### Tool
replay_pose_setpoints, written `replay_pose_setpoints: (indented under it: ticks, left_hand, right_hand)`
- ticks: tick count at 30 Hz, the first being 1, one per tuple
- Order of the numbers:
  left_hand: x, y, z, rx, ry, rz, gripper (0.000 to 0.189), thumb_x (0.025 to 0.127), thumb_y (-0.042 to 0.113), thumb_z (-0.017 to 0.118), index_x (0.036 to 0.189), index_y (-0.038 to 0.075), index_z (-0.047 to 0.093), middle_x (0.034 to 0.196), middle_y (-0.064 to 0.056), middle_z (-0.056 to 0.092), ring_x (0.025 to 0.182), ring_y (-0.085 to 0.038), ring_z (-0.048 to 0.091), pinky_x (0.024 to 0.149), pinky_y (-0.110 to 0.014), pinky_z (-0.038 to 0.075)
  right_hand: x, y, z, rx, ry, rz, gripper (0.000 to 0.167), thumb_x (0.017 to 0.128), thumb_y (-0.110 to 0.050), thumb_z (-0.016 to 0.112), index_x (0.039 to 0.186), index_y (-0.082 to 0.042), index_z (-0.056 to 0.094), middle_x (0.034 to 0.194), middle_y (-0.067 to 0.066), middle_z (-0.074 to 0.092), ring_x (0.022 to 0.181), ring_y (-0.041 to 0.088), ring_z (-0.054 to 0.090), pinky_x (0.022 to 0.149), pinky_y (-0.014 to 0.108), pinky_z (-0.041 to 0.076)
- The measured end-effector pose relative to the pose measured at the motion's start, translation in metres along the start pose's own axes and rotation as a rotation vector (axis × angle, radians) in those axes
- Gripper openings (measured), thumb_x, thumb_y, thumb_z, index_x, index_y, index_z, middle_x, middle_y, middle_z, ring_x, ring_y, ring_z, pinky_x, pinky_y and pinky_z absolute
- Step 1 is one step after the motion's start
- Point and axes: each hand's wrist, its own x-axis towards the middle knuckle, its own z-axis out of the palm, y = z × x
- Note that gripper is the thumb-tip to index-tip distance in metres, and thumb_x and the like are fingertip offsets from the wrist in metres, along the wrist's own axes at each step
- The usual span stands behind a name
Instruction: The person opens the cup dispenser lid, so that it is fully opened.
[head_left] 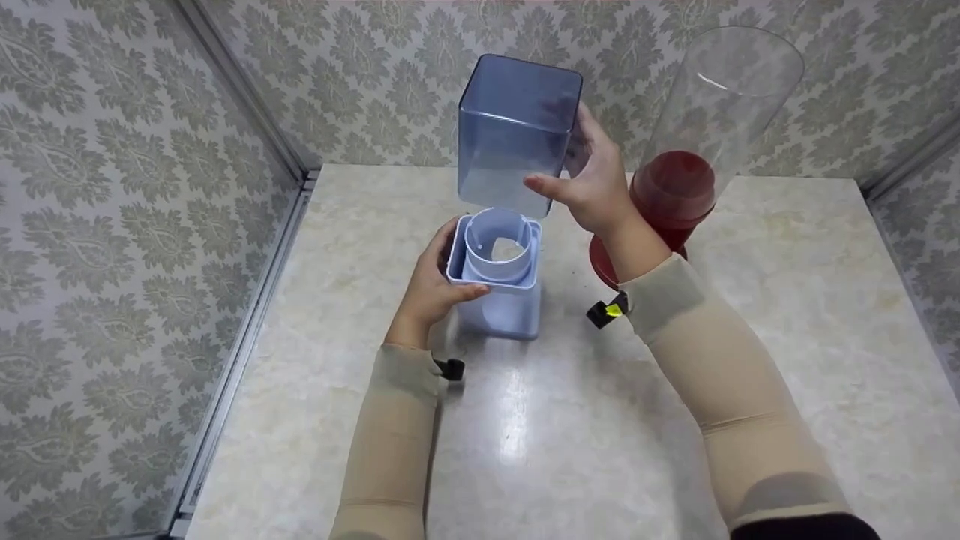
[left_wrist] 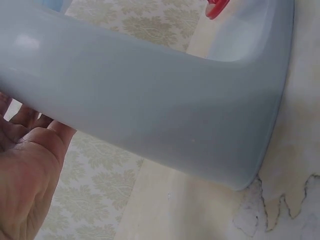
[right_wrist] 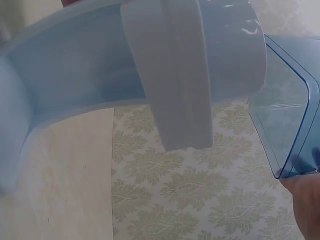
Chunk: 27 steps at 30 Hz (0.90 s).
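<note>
On the table stands a light blue plastic dispenser base (head_left: 506, 315) with a square top rim and a round collar. My left hand (head_left: 433, 289) grips its top from the left, thumb over the front edge. The base's smooth curved stem (left_wrist: 135, 95) fills much of the left wrist view. My right hand (head_left: 600, 184) holds a see-through blue square container (head_left: 510, 135) by its right side, raised just above and behind the collar. In the right wrist view the container's open rim (right_wrist: 295, 150) faces the round collar (right_wrist: 237, 50), with a gap of little width between.
Right behind my right forearm stands a red dispenser base (head_left: 671, 195) with a tall clear cylinder (head_left: 727, 97), leaning over in the head view. Patterned walls (head_left: 390, 82) with metal frame edges enclose the pale marbled table (head_left: 570, 435) at the back and sides.
</note>
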Motion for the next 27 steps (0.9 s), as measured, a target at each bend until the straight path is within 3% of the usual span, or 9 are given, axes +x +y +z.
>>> replay_pose_setpoints:
  ticks: [6,9,13,16,19,27]
  left_hand:
    - [0.002,0.0,0.001,0.004,-0.014,0.01,0.126,0.064,0.006,0.104,0.174,0.012,0.043,0.167,-0.013,0.058,0.149,-0.024,0.056,0.129,-0.032,0.045]
    - [0.001,-0.001,-0.001,0.01,-0.016,0.008,0.127,0.064,0.008,0.105,0.174,0.013,0.043,0.167,-0.011,0.059,0.149,-0.025,0.056,0.129,-0.032,0.046]
    - [0.0,-0.001,-0.004,0.011,-0.014,0.01,0.131,0.062,0.019,0.111,0.174,0.013,0.043,0.166,-0.012,0.059,0.148,-0.026,0.057,0.128,-0.032,0.047]
    - [-0.001,0.0,-0.005,0.018,-0.014,0.019,0.135,0.06,0.033,0.114,0.174,0.012,0.043,0.166,-0.013,0.06,0.147,-0.027,0.058,0.127,-0.031,0.048]
    - [-0.002,0.002,-0.005,0.032,-0.008,0.023,0.135,0.061,0.036,0.114,0.173,0.011,0.044,0.165,-0.014,0.061,0.147,-0.028,0.059,0.125,-0.029,0.05]
    - [0.003,0.004,-0.008,0.013,-0.021,0.024,0.132,0.062,0.023,0.112,0.174,0.009,0.044,0.166,-0.015,0.06,0.148,-0.027,0.058,0.121,-0.026,0.053]
  right_hand:
    - [0.003,0.007,-0.006,-0.128,0.034,0.071,0.126,0.08,-0.011,0.104,0.178,0.001,0.025,0.171,0.015,0.055,0.154,0.028,0.061,0.131,0.042,0.051]
    - [0.004,0.013,-0.007,-0.149,0.038,0.131,0.123,0.081,-0.003,0.101,0.178,-0.001,0.025,0.173,0.015,0.054,0.157,0.028,0.059,0.133,0.041,0.049]
    - [0.005,0.023,-0.008,-0.149,0.021,0.207,0.123,0.081,-0.001,0.101,0.179,-0.005,0.025,0.177,0.012,0.05,0.163,0.026,0.053,0.135,0.038,0.045]
    - [0.007,0.033,-0.011,-0.143,0.015,0.227,0.122,0.081,0.001,0.101,0.179,-0.006,0.027,0.178,0.012,0.047,0.166,0.025,0.049,0.136,0.038,0.043]
    - [0.007,0.044,-0.015,-0.148,0.019,0.243,0.122,0.081,0.001,0.101,0.178,-0.007,0.028,0.179,0.012,0.046,0.168,0.025,0.046,0.138,0.037,0.04]
    - [0.006,0.075,-0.025,-0.193,0.002,0.333,0.124,0.082,-0.002,0.101,0.18,-0.008,0.024,0.186,0.009,0.036,0.173,0.025,0.036,0.139,0.041,0.038]
